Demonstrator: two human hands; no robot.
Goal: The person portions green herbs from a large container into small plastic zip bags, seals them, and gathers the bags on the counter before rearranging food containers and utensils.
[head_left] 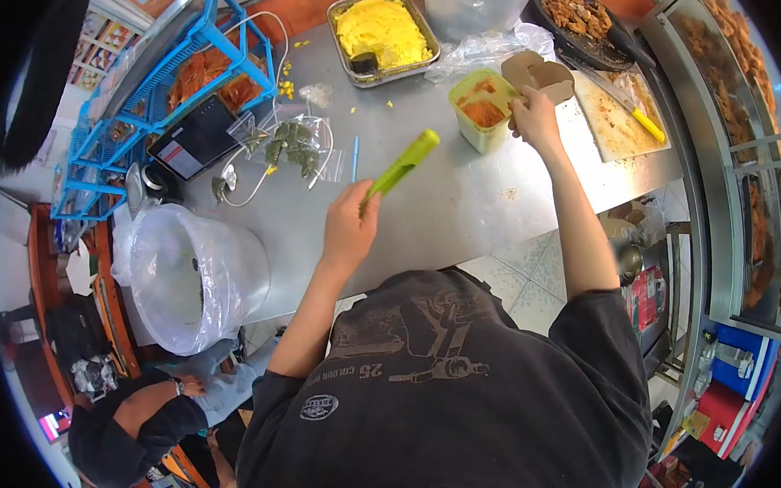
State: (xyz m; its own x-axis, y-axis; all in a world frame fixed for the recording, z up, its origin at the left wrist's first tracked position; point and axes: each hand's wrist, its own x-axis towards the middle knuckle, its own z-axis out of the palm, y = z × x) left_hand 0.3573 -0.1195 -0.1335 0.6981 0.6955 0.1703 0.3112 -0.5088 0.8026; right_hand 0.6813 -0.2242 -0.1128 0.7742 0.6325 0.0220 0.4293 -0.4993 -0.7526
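Note:
My left hand [352, 224] is closed round the lower end of a long green utensil [403, 167], tilted up to the right above the metal table. My right hand [536, 121] grips the right rim of a light green square container [484, 138] holding orange-brown powder [483, 114]. Just behind the fingers of my right hand is an open brown cardboard box [548, 77]. Farther back stands a foil tray [362, 76] of yellow food, with a dark object in its near left corner. A thin blue stick [355, 160] lies left of the green utensil.
Blue crates [104, 154], a tablet [190, 136], a cable and bags of leaves are at left. A plastic-lined tub [177, 277] stands at the near left edge. At right are a cutting board [604, 136], a yellow-handled knife [648, 126] and a pan [626, 53]. Another person [120, 424] is lower left.

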